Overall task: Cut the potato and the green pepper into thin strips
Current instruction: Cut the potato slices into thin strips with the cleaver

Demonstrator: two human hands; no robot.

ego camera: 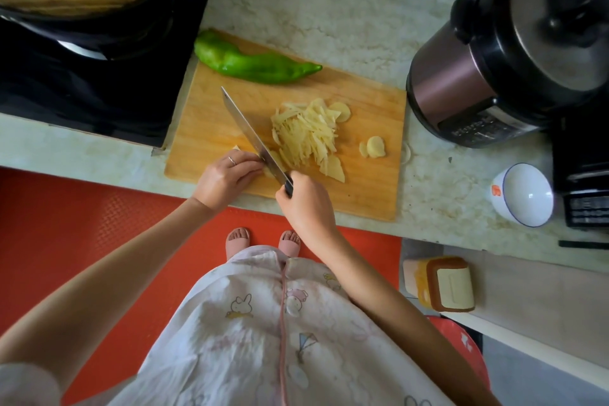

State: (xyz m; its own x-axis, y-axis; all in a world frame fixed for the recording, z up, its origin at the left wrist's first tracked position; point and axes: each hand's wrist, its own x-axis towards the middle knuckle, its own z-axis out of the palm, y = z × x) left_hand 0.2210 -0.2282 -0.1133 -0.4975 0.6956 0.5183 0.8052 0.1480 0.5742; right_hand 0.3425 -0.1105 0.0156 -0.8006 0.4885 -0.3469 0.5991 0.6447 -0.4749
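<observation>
On the wooden cutting board [362,181] lies a pile of thin potato strips [308,133], with a few round potato slices [375,146] to its right. A whole green pepper [253,64] rests along the board's far edge. My right hand [304,204] grips the handle of a cleaver [245,127], whose blade points away and to the left. My left hand [227,176] presses down on the remaining potato slices [238,149] at the board's near left, fingertips against the blade's side; the slices are mostly hidden.
A black stove [82,86] with a wok and wooden lid stands to the left. An electric pressure cooker [514,53] sits at the right, a white bowl [524,199] nearer me. The counter edge runs just below the board.
</observation>
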